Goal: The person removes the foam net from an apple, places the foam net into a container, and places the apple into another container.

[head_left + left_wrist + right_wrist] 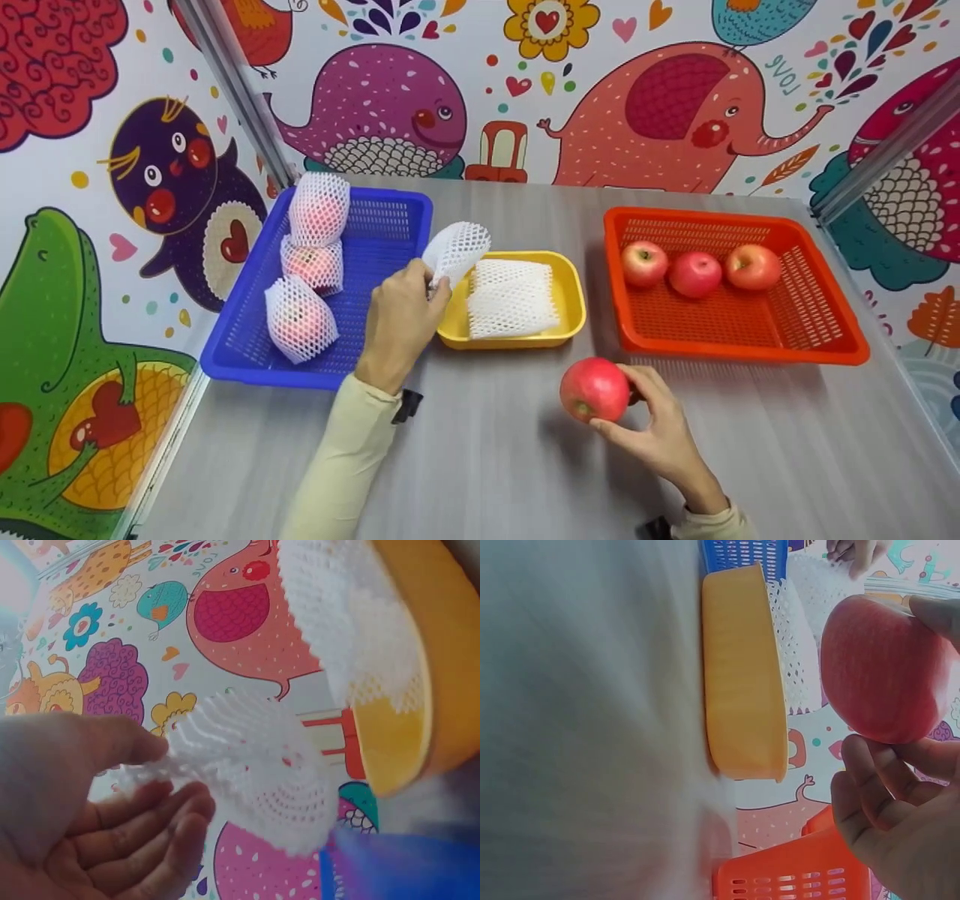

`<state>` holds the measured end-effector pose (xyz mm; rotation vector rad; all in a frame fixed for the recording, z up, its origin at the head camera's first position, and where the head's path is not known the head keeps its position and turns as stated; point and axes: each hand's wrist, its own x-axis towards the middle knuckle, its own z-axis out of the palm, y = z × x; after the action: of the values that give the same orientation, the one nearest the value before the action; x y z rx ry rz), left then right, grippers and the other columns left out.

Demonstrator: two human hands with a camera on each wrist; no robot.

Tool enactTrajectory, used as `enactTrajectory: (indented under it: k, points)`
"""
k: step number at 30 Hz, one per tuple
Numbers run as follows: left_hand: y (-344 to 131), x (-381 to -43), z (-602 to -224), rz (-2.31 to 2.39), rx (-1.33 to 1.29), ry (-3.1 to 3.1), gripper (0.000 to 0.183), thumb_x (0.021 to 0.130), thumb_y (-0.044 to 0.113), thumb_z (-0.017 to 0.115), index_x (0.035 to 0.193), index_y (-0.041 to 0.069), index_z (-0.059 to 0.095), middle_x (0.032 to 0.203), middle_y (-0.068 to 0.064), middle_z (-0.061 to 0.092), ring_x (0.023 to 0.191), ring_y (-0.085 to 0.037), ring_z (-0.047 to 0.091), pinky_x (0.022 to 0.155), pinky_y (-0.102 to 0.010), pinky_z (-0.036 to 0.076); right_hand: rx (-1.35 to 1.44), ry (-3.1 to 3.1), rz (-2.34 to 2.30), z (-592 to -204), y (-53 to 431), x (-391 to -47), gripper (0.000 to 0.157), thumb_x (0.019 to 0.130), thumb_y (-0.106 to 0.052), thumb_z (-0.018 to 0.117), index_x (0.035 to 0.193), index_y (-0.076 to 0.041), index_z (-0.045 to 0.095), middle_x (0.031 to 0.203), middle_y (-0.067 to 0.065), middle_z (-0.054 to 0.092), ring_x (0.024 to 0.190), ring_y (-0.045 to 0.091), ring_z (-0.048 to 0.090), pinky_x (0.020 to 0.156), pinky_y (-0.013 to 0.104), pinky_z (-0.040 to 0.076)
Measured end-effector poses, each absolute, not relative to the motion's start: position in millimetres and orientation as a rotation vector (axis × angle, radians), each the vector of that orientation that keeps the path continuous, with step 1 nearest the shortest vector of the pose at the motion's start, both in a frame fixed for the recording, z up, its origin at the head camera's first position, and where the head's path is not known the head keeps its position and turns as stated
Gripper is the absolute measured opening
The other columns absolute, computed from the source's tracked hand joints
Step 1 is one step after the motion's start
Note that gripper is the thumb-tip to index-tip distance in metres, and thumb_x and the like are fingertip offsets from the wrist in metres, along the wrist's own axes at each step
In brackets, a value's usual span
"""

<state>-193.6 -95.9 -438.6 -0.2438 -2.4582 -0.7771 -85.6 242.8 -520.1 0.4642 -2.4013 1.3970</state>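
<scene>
Nearest my camera, the right hand (664, 431), thumb and fingers spread apple-wide, holds a red apple (595, 390). Farther off, I see the left hand (405, 315) pinching a white foam net (459, 251) beside the yellow tray (574, 300). Beyond the right hand: red basket (720, 322), three apples (696, 274).

The nearest apple (592, 389) is deep pinkish red; the three apples (695, 274) in the orange-red basket (697, 324) are red, two blushed with yellow. The other basket (360, 259) is royal blue, the small tray (517, 343) yellow, the foam nets (513, 298) white in open mesh. Faint streaks grain the grey surface (495, 442); multicoloured cartoons pattern the white wall (491, 26).
</scene>
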Motion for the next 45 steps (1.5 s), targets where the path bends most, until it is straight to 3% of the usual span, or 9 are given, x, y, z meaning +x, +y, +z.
enactTrajectory:
  k: [6, 13, 19, 25, 32, 45]
  points:
    - [-73.2, -192.0, -463.9, -0.639, -0.222, -2.574, 0.025, 0.087, 0.019, 0.074, 0.077, 0.002, 0.058, 0.069, -0.019, 0.064, 0.061, -0.042, 0.066, 0.052, -0.051, 0.051, 0.467, -2.415, 1.392, -522.1, 242.1, -83.2, 0.074, 0.061, -0.007, 0.094, 0.128, -0.013, 0.065, 0.113, 0.0, 0.062, 0.089, 0.016, 0.058, 0.071, 0.028, 0.047]
    - [-59.4, -195.1, -488.8, -0.597, -0.224, -2.695, 0.025, 0.086, 0.018, 0.075, 0.08, -0.002, 0.062, 0.073, -0.02, 0.066, 0.068, -0.042, 0.067, 0.057, -0.051, 0.053, 0.471, -2.434, 1.391, -524.9, 241.8, -81.4, 0.072, 0.061, -0.01, 0.094, 0.127, -0.015, 0.065, 0.112, -0.002, 0.062, 0.088, 0.016, 0.059, 0.07, 0.031, 0.048]
    - [-54.9, -201.6, -497.4, -0.591, -0.24, -2.843, 0.022, 0.089, 0.019, 0.073, 0.081, 0.001, 0.063, 0.076, -0.017, 0.068, 0.07, -0.039, 0.068, 0.059, -0.049, 0.052, 0.486, -2.44, 1.401, -525.8, 240.2, -82.3, 0.07, 0.063, -0.012, 0.094, 0.127, -0.016, 0.065, 0.112, -0.003, 0.062, 0.088, 0.016, 0.059, 0.071, 0.031, 0.048]
    - [-53.7, -209.4, -500.1, -0.565, -0.251, -2.953, 0.024, 0.09, 0.024, 0.071, 0.082, 0.003, 0.065, 0.081, -0.016, 0.069, 0.072, -0.035, 0.068, 0.06, -0.047, 0.053, 0.485, -2.452, 1.367, -528.0, 238.3, -81.5, 0.07, 0.063, -0.014, 0.095, 0.126, -0.016, 0.065, 0.111, -0.004, 0.061, 0.089, 0.015, 0.059, 0.07, 0.034, 0.048]
    - [-54.3, -210.6, -501.5, -0.551, -0.285, -2.993, 0.037, 0.093, 0.038, 0.067, 0.078, 0.004, 0.065, 0.073, -0.011, 0.063, 0.064, -0.027, 0.063, 0.056, -0.043, 0.051, 0.481, -2.462, 1.375, -528.8, 237.3, -81.3, 0.07, 0.063, -0.015, 0.095, 0.126, -0.017, 0.065, 0.112, -0.004, 0.061, 0.09, 0.015, 0.058, 0.071, 0.035, 0.048]
    - [-63.4, -187.7, -470.3, -0.527, -0.269, -2.83, 0.04, 0.09, 0.041, 0.07, 0.081, 0.003, 0.066, 0.079, -0.015, 0.067, 0.074, -0.036, 0.067, 0.06, -0.049, 0.052, 0.468, -2.484, 1.382, -527.1, 233.6, -82.3, 0.07, 0.063, -0.016, 0.095, 0.127, -0.017, 0.065, 0.112, -0.006, 0.061, 0.09, 0.015, 0.059, 0.071, 0.035, 0.048]
